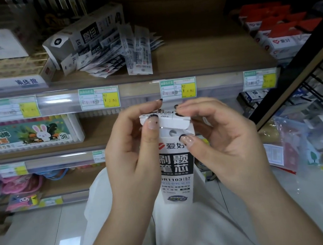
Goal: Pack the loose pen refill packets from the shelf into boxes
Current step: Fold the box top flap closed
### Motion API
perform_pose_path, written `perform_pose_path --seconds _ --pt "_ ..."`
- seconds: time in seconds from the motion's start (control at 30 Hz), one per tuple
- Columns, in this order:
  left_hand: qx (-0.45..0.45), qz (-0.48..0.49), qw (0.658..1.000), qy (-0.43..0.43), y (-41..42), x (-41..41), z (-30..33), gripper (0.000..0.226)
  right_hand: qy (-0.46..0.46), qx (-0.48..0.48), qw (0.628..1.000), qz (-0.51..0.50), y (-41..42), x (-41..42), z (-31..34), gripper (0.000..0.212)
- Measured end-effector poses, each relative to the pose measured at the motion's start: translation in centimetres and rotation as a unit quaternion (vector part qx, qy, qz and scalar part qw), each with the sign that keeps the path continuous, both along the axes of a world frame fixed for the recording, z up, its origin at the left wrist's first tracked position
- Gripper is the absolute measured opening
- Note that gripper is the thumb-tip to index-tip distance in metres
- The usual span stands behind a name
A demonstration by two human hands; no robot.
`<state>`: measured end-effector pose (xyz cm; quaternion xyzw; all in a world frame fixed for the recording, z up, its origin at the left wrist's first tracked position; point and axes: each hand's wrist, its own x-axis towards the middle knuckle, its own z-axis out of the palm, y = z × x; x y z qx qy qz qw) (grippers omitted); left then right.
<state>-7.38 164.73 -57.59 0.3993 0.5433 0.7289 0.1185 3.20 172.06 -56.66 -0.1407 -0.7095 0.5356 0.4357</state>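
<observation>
A tall white and black refill box (pixel 175 170) stands upright in front of me, over my lap. My left hand (pixel 133 146) grips its top left side, thumb on the folded lid flap. My right hand (pixel 215 135) holds the top right, with its fingertips on the flap and its thumb on the box front. On the upper shelf, several loose pen refill packets (pixel 127 55) lie in a fanned heap. A second refill box (pixel 85 33) lies on its side behind them, its end flap open.
The wooden shelf board (pixel 199 55) has bare room right of the packets. Red and white boxes (pixel 280 30) stand at the far right. A flat white box (pixel 7 81) sits at left. Price tags line the shelf edge (pixel 100 97). A black wire rack (pixel 316 89) leans at right.
</observation>
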Motion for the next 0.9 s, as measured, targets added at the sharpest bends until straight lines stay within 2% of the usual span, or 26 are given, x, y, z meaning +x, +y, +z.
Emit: perform_pose_path --seconds 0.2,0.4,0.57,0.77,0.9 --pt "0.009 0.014 1.0 0.018 0.2 -0.1 -0.5 0.014 -0.004 -0.017 1.0 0.012 -0.2 0.0 0.1 0.027" --pt "0.025 -0.002 0.998 0.056 0.4 -0.2 -1.0 0.016 0.025 -0.116 0.993 0.005 -0.6 -0.6 0.2 0.028" --pt "0.028 0.0 0.995 0.098 0.3 -0.6 -1.7 0.018 0.019 -0.116 0.993 0.023 -0.3 -0.3 0.0 0.02" --pt "0.029 0.012 0.992 0.122 0.4 -0.6 -1.9 0.017 -0.025 0.003 0.999 -0.022 0.1 0.2 0.4 0.014" --pt "0.033 0.012 0.991 0.128 0.2 -0.6 -2.0 0.022 -0.065 0.1 0.99 -0.069 0.0 0.3 0.6 0.014"
